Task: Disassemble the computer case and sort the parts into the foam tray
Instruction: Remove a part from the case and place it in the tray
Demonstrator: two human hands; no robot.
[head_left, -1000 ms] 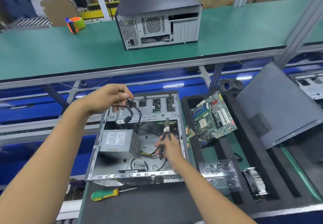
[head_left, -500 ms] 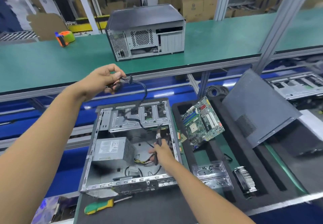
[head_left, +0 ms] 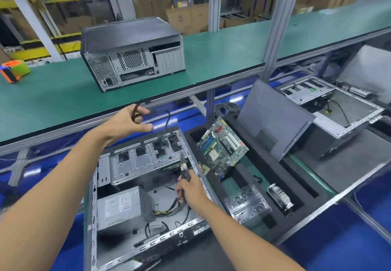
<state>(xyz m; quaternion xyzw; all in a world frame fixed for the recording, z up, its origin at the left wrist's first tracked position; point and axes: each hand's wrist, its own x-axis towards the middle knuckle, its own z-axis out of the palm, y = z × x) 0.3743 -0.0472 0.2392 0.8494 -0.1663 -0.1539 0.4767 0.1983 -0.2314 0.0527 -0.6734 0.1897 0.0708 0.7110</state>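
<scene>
Cable (head_left: 167,120) is what the coming move turns on, I judge: thin, black and limp, it runs from my left hand (head_left: 124,125), raised above the far end of the computer case (head_left: 135,186), down and to the right into the drive cage, long axis near vertical. My left fingers (head_left: 137,113) pinch its looped upper end. My right hand (head_left: 191,189) sits lower, inside the open steel case and nearer the cable's foot, fingers curled round the dark handles of pliers (head_left: 184,170) whose nose points up toward the cage. The boxy grey power supply (head_left: 121,207) lies left of it. The black foam tray (head_left: 213,177), soft and matte, lies just right of the case, with the green motherboard (head_left: 222,148) tilted in a slot
</scene>
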